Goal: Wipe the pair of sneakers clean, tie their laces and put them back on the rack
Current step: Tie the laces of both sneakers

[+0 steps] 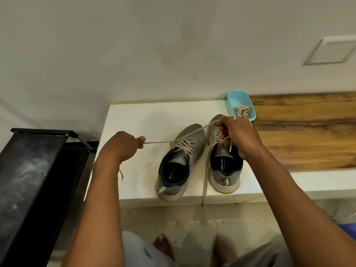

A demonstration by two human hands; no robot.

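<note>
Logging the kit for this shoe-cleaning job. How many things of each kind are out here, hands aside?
Grey sneakers: 2
Light blue tray: 1
Crumpled cloth in the tray: 1
Black shoe rack: 1
Total: 5

Grey left sneaker (pixel 180 160) and right sneaker (pixel 225 170) stand side by side on a white ledge (pixel 138 120); one taut lace (pixel 158 143) stretches sideways, one loose lace (pixel 206 176) dangles.
</note>
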